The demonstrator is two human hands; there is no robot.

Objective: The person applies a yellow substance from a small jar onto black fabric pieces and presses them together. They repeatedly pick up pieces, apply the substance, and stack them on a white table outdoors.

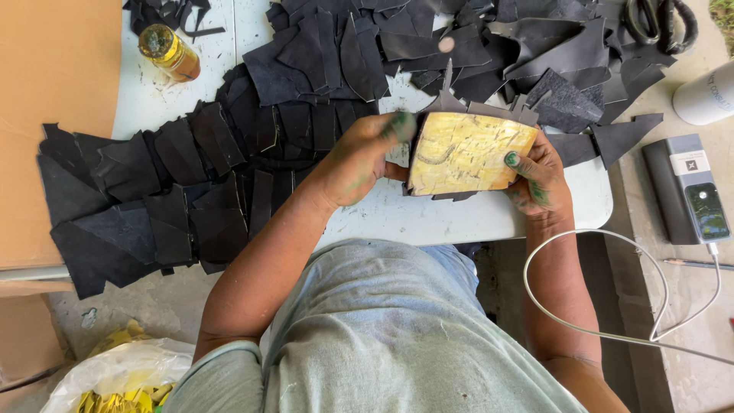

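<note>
1. Yellowish glue film covers the face of the leather piece (468, 153) held just above the near edge of the white worktop (428, 218). The right hand (541, 180) has its fingers clamped on the piece's right edge, and the left hand (365, 157) has its fingers closed together against the left edge. Both hands already have green smears, so I'd guess more grime gets pressed into that sticky face if the thumbs creep inward.

2. Loose grip risk: the piece sits half over the edge, so a slip probably sends it glue-side down onto the lap or the floor.

3. Just behind it, a spread of black leather offcuts (229, 153) lies overlapping across the worktop. Tip the tacky face forward and it likely picks up a scrap.

4. Off to the right, a white cable (596, 245) loops near the right forearm and runs to a phone on a grey power bank (692, 191). An elbow swing could snag it and drag the lot.

5. Far left, a small amber jar (170, 52) stands near the scraps; a nudged pile might knock it over.
</note>
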